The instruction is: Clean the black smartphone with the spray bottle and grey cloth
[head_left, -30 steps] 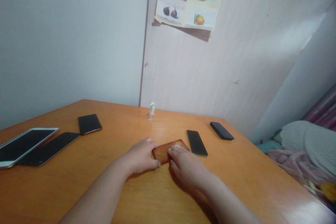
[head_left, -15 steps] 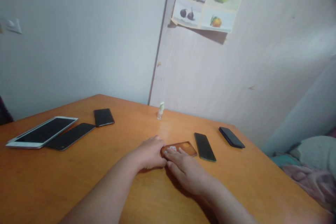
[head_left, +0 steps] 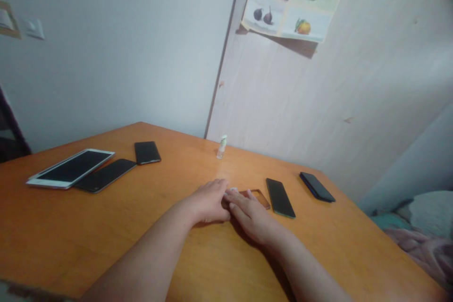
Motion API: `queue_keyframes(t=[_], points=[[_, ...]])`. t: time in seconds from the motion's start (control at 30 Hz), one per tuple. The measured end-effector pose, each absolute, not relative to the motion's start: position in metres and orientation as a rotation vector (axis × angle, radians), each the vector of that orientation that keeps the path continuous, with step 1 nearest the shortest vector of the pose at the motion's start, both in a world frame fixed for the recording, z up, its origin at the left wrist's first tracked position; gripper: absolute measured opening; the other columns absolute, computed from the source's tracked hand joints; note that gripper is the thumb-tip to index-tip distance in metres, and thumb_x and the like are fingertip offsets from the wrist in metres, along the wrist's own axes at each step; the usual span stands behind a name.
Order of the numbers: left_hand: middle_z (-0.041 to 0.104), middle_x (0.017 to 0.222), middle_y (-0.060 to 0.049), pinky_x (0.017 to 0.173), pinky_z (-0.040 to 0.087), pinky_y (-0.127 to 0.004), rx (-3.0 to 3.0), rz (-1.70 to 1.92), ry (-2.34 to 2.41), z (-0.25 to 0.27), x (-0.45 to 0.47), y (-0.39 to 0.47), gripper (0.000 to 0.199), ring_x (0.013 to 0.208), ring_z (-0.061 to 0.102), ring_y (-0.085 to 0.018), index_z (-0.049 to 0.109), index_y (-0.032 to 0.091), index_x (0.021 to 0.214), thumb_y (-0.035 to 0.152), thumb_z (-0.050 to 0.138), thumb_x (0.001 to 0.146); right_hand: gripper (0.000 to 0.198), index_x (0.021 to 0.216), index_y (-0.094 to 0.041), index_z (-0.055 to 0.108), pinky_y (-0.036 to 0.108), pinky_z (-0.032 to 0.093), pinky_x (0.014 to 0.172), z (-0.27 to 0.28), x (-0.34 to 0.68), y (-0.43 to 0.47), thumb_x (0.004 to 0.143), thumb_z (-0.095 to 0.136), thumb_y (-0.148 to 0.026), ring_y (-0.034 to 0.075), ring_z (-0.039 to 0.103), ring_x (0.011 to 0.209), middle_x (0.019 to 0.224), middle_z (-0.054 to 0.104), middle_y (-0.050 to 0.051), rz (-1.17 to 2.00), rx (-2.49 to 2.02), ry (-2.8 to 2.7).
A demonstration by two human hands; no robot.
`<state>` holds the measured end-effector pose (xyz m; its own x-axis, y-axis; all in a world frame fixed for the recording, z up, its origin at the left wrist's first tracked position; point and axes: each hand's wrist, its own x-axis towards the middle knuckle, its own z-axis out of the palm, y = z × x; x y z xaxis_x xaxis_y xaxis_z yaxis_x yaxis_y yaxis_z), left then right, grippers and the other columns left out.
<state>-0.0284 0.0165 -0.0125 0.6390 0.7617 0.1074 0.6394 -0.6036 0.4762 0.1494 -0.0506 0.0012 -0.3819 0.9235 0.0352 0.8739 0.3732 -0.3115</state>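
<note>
A brown phone case (head_left: 260, 198) lies flat on the wooden table, partly covered by both hands. My left hand (head_left: 212, 202) is curled round its left end, fingers at the far side and thumb at the near side. Across the case's top rests my right hand (head_left: 249, 212), its fingers close together and pressed on a small whitish piece, seemingly a wipe (head_left: 233, 190), that peeks out beyond the fingertips. Most of that piece is hidden. Just right of the case is a dark phone (head_left: 281, 198), apart from both hands.
A small clear spray bottle (head_left: 221, 147) stands near the table's back edge. At left lie a white tablet (head_left: 72, 170), a black phone (head_left: 106, 176) against it and another dark phone (head_left: 147, 152). A dark wallet-like item (head_left: 317, 187) lies near the right edge of the table (head_left: 198, 264).
The view has shifted, so everything sits a little to the right. My right fingers have slid toward the case's far left part, close against my left hand, which still grips the case.
</note>
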Motion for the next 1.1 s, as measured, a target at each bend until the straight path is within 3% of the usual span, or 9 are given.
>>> queue_keyframes(t=[0.17, 0.4, 0.63, 0.77, 1.0, 1.1], points=[[0.051, 0.141, -0.016, 0.099, 0.046, -0.039, 2.451, 0.414, 1.116, -0.017, -0.029, 0.019, 0.085, 0.125, 0.053, -0.034, 0.041, 0.019, 0.136, 0.046, 0.072, 0.062, 0.047, 0.141, -0.016, 0.050, 0.055, 0.011, 0.119, -0.005, 0.165, -0.040, 0.101, 0.030, -0.032, 0.025, 0.034, 0.143, 0.152, 0.042, 0.013, 0.228, -1.904, -2.252], [0.054, 0.138, -0.015, 0.101, 0.046, -0.039, 2.414, 0.430, 1.100, -0.013, -0.029, 0.017, 0.075, 0.125, 0.054, -0.033, 0.044, 0.020, 0.134, 0.039, 0.068, 0.066, 0.047, 0.146, -0.025, 0.045, 0.048, 0.009, 0.121, 0.007, 0.140, -0.057, 0.101, 0.030, -0.028, 0.019, 0.027, 0.146, 0.156, 0.036, 0.005, 0.461, -1.518, -2.458], [0.062, 0.123, -0.011, 0.089, 0.050, -0.034, 2.417, 0.407, 1.075, -0.007, -0.030, 0.016, 0.071, 0.113, 0.060, -0.031, 0.053, 0.021, 0.122, 0.050, 0.073, 0.061, 0.041, 0.127, -0.028, 0.064, 0.045, 0.013, 0.122, 0.027, 0.156, -0.075, 0.098, 0.035, -0.022, 0.018, 0.053, 0.129, 0.136, 0.061, 0.001, 0.545, -1.495, -2.486], [0.060, 0.125, -0.011, 0.095, 0.048, -0.036, 2.424, 0.394, 1.087, -0.006, -0.030, 0.016, 0.067, 0.115, 0.058, -0.030, 0.054, 0.022, 0.120, 0.048, 0.073, 0.061, 0.042, 0.129, -0.029, 0.062, 0.046, 0.014, 0.122, 0.030, 0.159, -0.081, 0.099, 0.034, -0.024, 0.019, 0.053, 0.128, 0.134, 0.063, 0.000, 0.585, -1.491, -2.495], [0.060, 0.121, -0.011, 0.090, 0.049, -0.036, 2.457, 0.389, 1.094, -0.007, -0.028, 0.016, 0.059, 0.111, 0.059, -0.031, 0.057, 0.021, 0.114, 0.045, 0.071, 0.062, 0.044, 0.137, -0.022, 0.055, 0.047, 0.020, 0.119, 0.009, 0.153, -0.055, 0.098, 0.035, -0.025, 0.023, 0.042, 0.138, 0.148, 0.049, 0.008, 0.307, -1.674, -2.464], [0.061, 0.116, -0.009, 0.084, 0.050, -0.034, 2.469, 0.382, 1.122, -0.006, -0.029, 0.016, 0.058, 0.106, 0.060, -0.029, 0.058, 0.021, 0.110, 0.048, 0.072, 0.060, 0.041, 0.129, -0.017, 0.061, 0.050, 0.020, 0.117, 0.011, 0.158, -0.055, 0.098, 0.035, -0.025, 0.026, 0.048, 0.133, 0.142, 0.055, 0.013, 0.156, -1.855, -2.438]])
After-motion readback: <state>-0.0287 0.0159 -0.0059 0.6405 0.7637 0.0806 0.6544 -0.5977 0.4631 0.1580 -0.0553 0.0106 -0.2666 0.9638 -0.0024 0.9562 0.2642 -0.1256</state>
